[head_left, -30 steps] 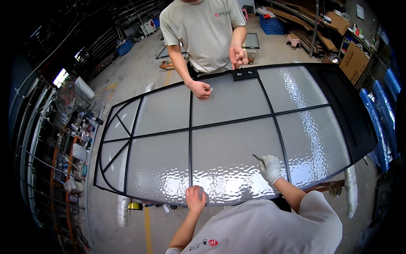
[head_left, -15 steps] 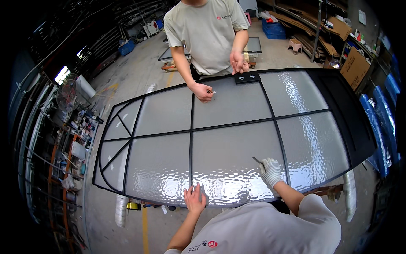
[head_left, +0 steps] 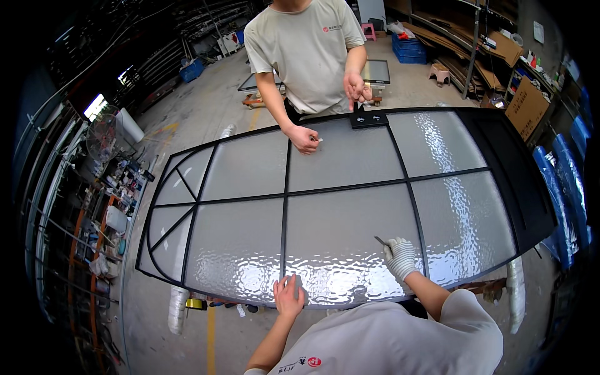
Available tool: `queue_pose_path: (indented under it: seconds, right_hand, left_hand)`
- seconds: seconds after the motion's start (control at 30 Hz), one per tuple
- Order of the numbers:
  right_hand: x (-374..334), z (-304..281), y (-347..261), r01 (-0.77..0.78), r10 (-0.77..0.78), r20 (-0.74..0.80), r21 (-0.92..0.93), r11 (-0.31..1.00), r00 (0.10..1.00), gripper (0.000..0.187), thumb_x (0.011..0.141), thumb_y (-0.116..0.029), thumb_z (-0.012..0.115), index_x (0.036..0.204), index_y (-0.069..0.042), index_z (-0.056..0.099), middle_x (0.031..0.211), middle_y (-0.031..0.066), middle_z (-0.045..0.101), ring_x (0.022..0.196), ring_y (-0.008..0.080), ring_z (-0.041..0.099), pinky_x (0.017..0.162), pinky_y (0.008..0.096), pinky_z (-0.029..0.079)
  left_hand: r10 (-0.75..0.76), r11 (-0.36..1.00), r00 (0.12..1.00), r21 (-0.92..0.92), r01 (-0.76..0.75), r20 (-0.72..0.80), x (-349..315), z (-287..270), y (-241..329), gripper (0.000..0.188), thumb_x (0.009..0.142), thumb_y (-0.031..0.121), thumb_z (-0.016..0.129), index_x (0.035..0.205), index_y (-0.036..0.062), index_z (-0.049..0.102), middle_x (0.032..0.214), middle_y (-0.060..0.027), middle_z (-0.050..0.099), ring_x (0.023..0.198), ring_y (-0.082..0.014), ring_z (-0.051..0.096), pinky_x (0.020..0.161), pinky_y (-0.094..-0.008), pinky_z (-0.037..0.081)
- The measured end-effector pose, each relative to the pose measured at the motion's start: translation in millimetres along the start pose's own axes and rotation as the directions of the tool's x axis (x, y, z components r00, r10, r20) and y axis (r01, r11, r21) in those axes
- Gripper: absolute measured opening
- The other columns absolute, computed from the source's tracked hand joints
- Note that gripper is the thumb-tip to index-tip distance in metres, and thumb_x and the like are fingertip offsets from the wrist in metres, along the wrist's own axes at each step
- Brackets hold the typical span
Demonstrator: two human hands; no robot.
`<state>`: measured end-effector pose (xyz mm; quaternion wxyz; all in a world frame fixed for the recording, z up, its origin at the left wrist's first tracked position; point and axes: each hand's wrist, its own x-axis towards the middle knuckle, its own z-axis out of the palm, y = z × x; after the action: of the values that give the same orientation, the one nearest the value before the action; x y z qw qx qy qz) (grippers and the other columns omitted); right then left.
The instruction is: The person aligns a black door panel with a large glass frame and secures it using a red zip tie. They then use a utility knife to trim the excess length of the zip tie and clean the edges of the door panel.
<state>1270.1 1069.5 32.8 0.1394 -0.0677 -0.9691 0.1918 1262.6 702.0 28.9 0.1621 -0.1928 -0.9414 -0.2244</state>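
A large black-framed door panel (head_left: 350, 189) with rippled translucent glass lies flat in front of me. My left hand (head_left: 289, 299) is bare, its fingers spread over the panel's near edge by a black glazing bar. In a striped white glove, my right hand (head_left: 401, 257) is closed around a thin dark blade (head_left: 379, 240), whose tip points left above the glass. How the blade's handle looks is hidden by the glove. Across the panel stands a co-worker; one of their hands (head_left: 305, 139) pinches a small pale piece, the other (head_left: 357, 89) is above a black lock plate (head_left: 369, 119).
Wrapped white support bars (head_left: 177, 309) carry the panel, and a yellow tape measure (head_left: 196, 304) shows under the near edge. Tool-filled shelves (head_left: 112, 250) stand left. Blue-wrapped lengths (head_left: 553, 187) and a cardboard box (head_left: 526, 106) are at the right; a blue crate (head_left: 409, 50) sits behind.
The view has shifted slightly. The co-worker's hand above the lock plate has changed pose, and a finger now points down at the plate. My own hands have hardly moved.
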Motion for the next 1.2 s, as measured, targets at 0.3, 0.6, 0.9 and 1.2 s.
queue_pose_path:
  seconds: [0.3,0.6,0.9,1.2]
  right_hand:
    - [0.3,2.4,-0.6,0.004,-0.004,-0.023,-0.006,1.0,1.0,0.013,0.082,-0.022,0.057,0.084,-0.009,0.06,0.079,0.0129,0.058,0.077,0.031,0.057,0.073,0.0442,0.043]
    - [-0.5,5.3,1.1,0.001,-0.001,-0.008,-0.016,1.0,1.0,0.014,0.082,-0.023,0.057,0.082,-0.008,0.06,0.079,0.014,0.058,0.076,0.0321,0.056,0.072,0.0447,0.043]
    - [1.2,1.1,-2.2,-0.013,0.013,0.016,-0.04,0.999,1.0,0.015,0.082,-0.023,0.057,0.081,-0.009,0.06,0.077,0.0129,0.059,0.077,0.0309,0.057,0.072,0.0444,0.043]
    - [-0.9,4.8,-1.0,-0.03,0.031,0.014,-0.066,0.997,0.999,0.016,0.082,-0.024,0.057,0.078,-0.009,0.059,0.078,0.0124,0.059,0.079,0.031,0.057,0.073,0.0441,0.043]
  left_hand:
    - [-0.007,1.0,1.0,0.013,0.007,-0.006,0.1,-2.3,0.5,0.039,0.075,0.014,0.061,0.112,0.0013,0.059,0.097,-0.0123,0.065,0.106,-0.0302,0.052,0.097,-0.0502,0.035]
    - [-0.015,1.0,1.0,-0.012,0.015,-0.024,0.6,-3.3,1.1,0.037,0.074,0.014,0.062,0.109,0.0023,0.06,0.097,-0.0106,0.065,0.103,-0.0301,0.053,0.096,-0.0486,0.036]
    - [-0.104,0.99,0.993,0.089,0.108,-0.05,-4.3,0.8,-1.6,0.047,0.071,0.021,0.064,0.114,0.002,0.056,0.128,-0.0255,0.039,0.116,-0.041,0.038,0.097,-0.0499,0.034]
    - [-0.169,0.985,0.985,0.042,0.17,-0.017,-2.3,0.8,-3.3,0.045,0.071,0.022,0.064,0.11,0.0003,0.056,0.123,-0.0247,0.043,0.113,-0.0403,0.039,0.097,-0.0492,0.033]
